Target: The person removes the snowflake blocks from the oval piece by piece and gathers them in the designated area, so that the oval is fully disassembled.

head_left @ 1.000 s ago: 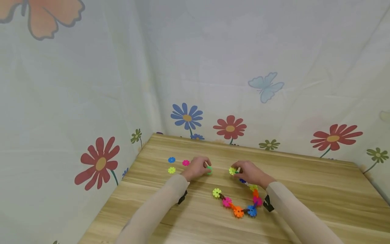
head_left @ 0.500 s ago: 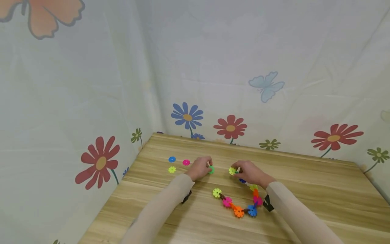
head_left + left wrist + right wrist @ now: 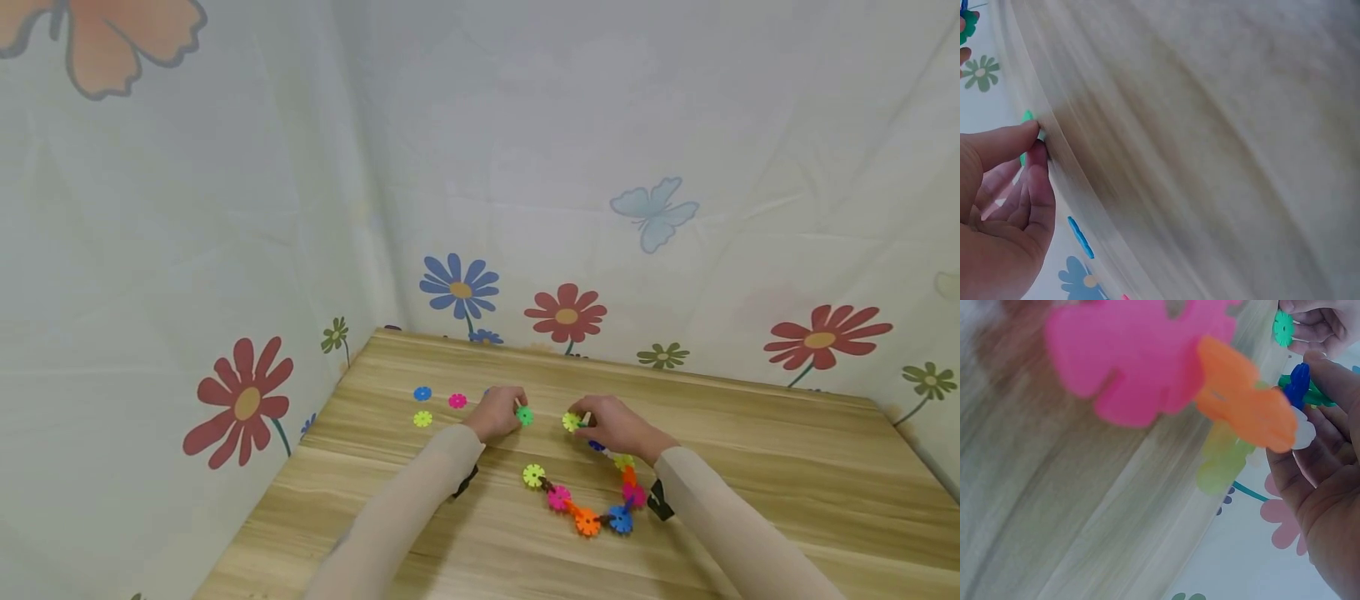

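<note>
In the head view, my left hand (image 3: 497, 413) pinches a green notched plastic disc (image 3: 525, 415) between thumb and fingers; the disc shows edge-on in the left wrist view. My right hand (image 3: 618, 427) grips the far end of a curved chain of interlocked discs, near its yellow end disc (image 3: 572, 422). Close to these fingers, the right wrist view shows a dark blue disc (image 3: 1297, 384), a green one (image 3: 1319, 395) and a white one (image 3: 1304, 430). From there the chain bends past a blue disc (image 3: 621, 519) and an orange disc (image 3: 588, 522) to a yellow disc (image 3: 534, 476).
Loose on the wooden table (image 3: 360, 517), left of my left hand, lie a blue disc (image 3: 422, 393), a pink disc (image 3: 457, 401) and a yellow disc (image 3: 423, 418). Another blue piece is mostly hidden behind that hand. Flower-printed curtains (image 3: 570, 167) border the table's back and left.
My left hand has shifted slightly right with the green disc, which has turned to show more of its face. The right hand and the chain have stayed in place.
</note>
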A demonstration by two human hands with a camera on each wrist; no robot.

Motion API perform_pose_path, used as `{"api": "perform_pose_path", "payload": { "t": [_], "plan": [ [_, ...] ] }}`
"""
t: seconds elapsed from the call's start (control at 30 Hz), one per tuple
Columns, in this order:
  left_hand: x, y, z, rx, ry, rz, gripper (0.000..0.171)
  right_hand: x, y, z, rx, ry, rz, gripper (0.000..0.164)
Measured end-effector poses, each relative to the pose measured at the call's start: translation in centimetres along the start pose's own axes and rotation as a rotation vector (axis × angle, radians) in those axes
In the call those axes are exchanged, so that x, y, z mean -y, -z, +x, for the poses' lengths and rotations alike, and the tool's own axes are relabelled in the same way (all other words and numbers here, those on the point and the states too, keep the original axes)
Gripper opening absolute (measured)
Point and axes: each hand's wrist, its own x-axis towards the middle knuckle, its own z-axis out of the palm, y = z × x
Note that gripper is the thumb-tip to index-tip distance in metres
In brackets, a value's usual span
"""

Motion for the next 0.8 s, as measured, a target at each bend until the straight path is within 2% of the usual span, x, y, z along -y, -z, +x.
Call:
{"api": "perform_pose_path", "payload": {
  "t": [0.23, 0.5, 0.8],
  "plan": [
    [0.2, -0.3, 0.2, -0.022, 0.016, 0.019, 0.03, 0.2, 0.0, 0.1, 0.002, -0.005, -0.003, 0.03],
    [0.2, 0.0, -0.1, -0.024, -0.016, 0.045, 0.018, 0.2, 0.1, 0.1, -0.002, 0.013, 0.0, 0.031],
    [-0.9, 0.5, -1.2, 0.024, -0.033, -0.034, 0.008, -0.1, -0.2, 0.3, -0.01, 0.029, -0.006, 0.031]
  ]
}}
